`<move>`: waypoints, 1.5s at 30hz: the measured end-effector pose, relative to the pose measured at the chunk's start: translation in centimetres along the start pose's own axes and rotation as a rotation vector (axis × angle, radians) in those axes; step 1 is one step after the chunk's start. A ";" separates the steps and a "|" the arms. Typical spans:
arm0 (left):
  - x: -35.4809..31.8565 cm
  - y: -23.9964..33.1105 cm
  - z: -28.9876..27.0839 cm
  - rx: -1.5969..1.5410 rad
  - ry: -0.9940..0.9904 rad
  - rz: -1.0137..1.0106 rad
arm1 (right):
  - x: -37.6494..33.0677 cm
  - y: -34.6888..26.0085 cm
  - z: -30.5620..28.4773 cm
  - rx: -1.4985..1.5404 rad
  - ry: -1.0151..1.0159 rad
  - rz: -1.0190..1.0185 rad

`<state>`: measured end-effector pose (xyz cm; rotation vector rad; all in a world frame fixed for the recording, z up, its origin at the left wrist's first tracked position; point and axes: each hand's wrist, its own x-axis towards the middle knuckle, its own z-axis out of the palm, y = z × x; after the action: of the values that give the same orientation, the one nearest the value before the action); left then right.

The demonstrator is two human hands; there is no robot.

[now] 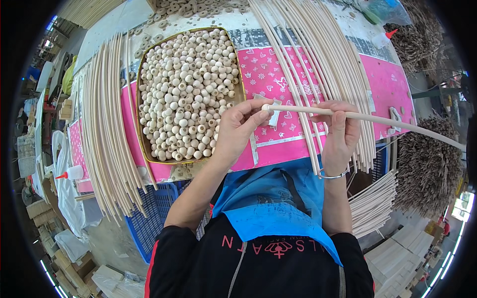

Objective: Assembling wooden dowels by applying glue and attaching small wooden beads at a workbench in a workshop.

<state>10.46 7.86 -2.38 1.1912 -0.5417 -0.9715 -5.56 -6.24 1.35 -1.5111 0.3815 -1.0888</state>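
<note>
My right hand [339,130] is closed around a long pale wooden rod [392,121], which runs out to the right past the table. At the rod's left end sits a small round wooden bead [266,107], pinched between the thumb and forefinger of my left hand [241,127]. The bead touches the rod's tip; how far the tip goes into it is hidden. Just left of that hand is a shallow tray [142,144] heaped with drilled wooden beads [186,94]. Several loose rods [325,59] lie on the table beneath and beyond my right hand.
Another row of rods [107,119] overhangs the table's near edge at left. Glue bottles with red tips stand at the far right [380,39] and lie at the left [74,172]. Flat wooden rings [181,9] are scattered behind the tray. Below are a blue crate [141,228] and bundled sticks [375,206].
</note>
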 end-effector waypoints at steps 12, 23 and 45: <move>0.8 2.4 1.0 0.624 -0.105 0.439 | -2.9 0.0 -0.3 0.097 0.246 0.150; 2.7 0.1 5.9 -0.350 -0.075 0.083 | -6.8 -6.1 -4.9 0.035 -0.083 0.613; 8.6 3.4 28.3 0.332 -0.600 0.058 | -27.7 -3.1 -23.4 -0.385 0.851 0.435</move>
<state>-6.50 -13.94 8.68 1.1557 -1.2456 -1.2232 -39.31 1.42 -9.85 -1.1192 1.5035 -1.2996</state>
